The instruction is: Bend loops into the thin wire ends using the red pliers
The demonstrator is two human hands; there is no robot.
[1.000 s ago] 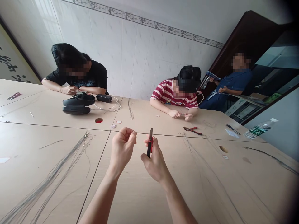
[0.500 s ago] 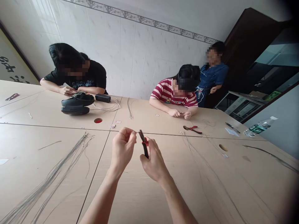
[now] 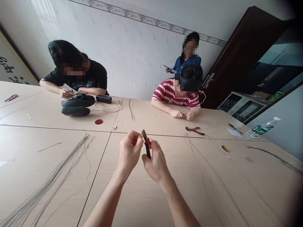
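My right hand (image 3: 156, 159) is wrapped round the black and red handles of a pair of pliers (image 3: 147, 145), whose jaws point up and away from me. Close beside the jaws, my left hand (image 3: 130, 148) is closed in a pinch. What its fingertips hold is too small to make out. Both hands are raised over the middle of the table. Left of them lies a bundle of thin grey wires (image 3: 63, 168), its knotted ends at the far side. Fainter thin wires (image 3: 208, 165) stretch across the table on the right.
Across the table (image 3: 132, 201) sit a person in black (image 3: 94, 74) and a person in stripes (image 3: 165, 91); another stands behind. A black headset-like device (image 3: 77, 105), a black box (image 3: 104, 99), other pliers (image 3: 196, 130) and a water bottle (image 3: 264, 127) are on the table.
My left hand has moved right, closer to the plier jaws. My right hand still holds the pliers. The standing person has shifted left along the wall.
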